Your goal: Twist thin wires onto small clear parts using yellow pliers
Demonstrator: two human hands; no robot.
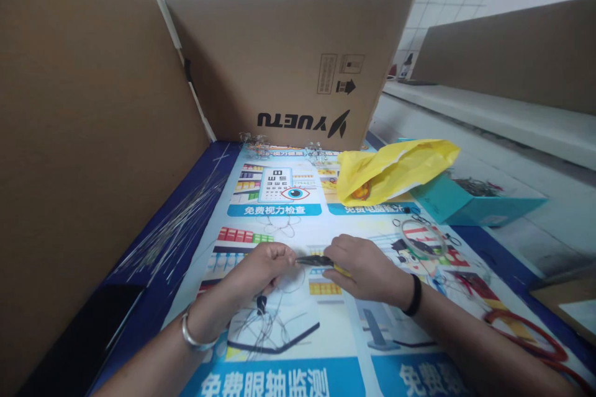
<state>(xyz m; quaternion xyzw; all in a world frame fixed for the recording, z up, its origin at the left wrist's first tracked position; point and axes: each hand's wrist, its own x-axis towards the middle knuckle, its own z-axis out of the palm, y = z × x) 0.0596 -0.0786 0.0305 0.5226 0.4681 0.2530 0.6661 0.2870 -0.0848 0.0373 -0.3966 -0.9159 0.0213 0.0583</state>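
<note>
My right hand (356, 267) is wrapped round a pair of long-nose pliers (314, 260) with yellow handles. Their dark jaws point left and reach the fingertips of my left hand (265, 270). My left hand is closed in a pinch on a thin wire, and a faint loop of it shows just below the fingers. Under that hand lies a bundle of thin wires (263, 325) with a black piece (261, 304) at its top. The exact spot where the jaws meet the wire is too blurred to make out.
Straight wires (172, 229) lie at the left. Cardboard panels (288, 62) stand behind and left. At the right are a yellow bag (395, 167), a teal box (479, 201) of small pieces, a clear ring (423, 239) and a red coil (526, 335). Wire pieces (316, 152) sit at the back.
</note>
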